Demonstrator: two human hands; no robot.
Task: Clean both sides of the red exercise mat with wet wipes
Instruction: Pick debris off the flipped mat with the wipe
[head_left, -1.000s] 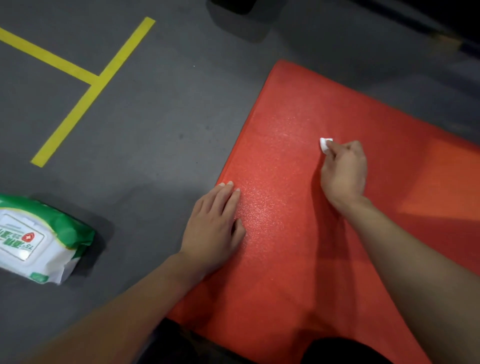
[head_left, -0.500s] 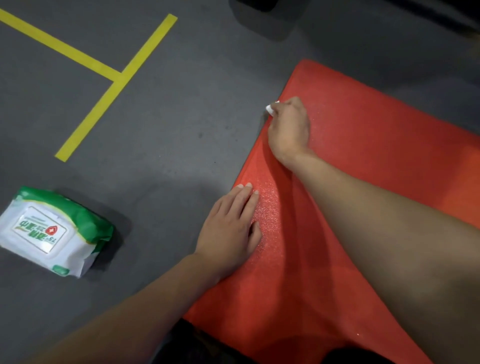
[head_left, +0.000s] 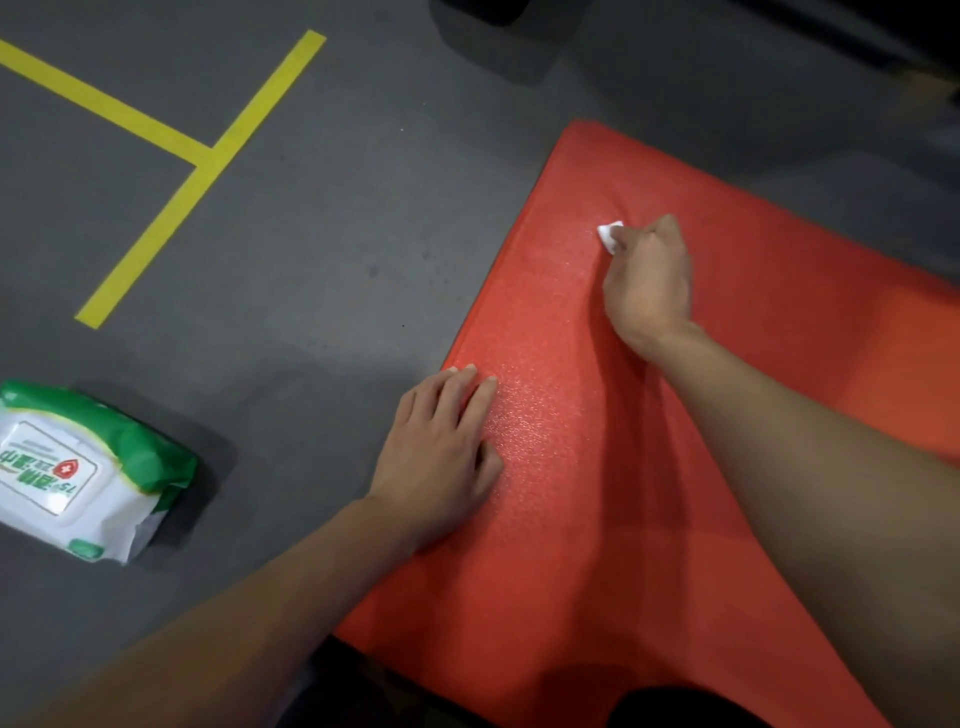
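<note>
Red mat (head_left: 597, 467) — pebbled, glistening surface.

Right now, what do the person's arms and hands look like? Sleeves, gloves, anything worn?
Both arms are bare from the frame edge to the wrist: no sleeves in view. The left hand and the right hand are ungloved. No watch, band or ring shows on either; fingernails on the left hand look short and plain. No markings are visible on either arm.
</note>
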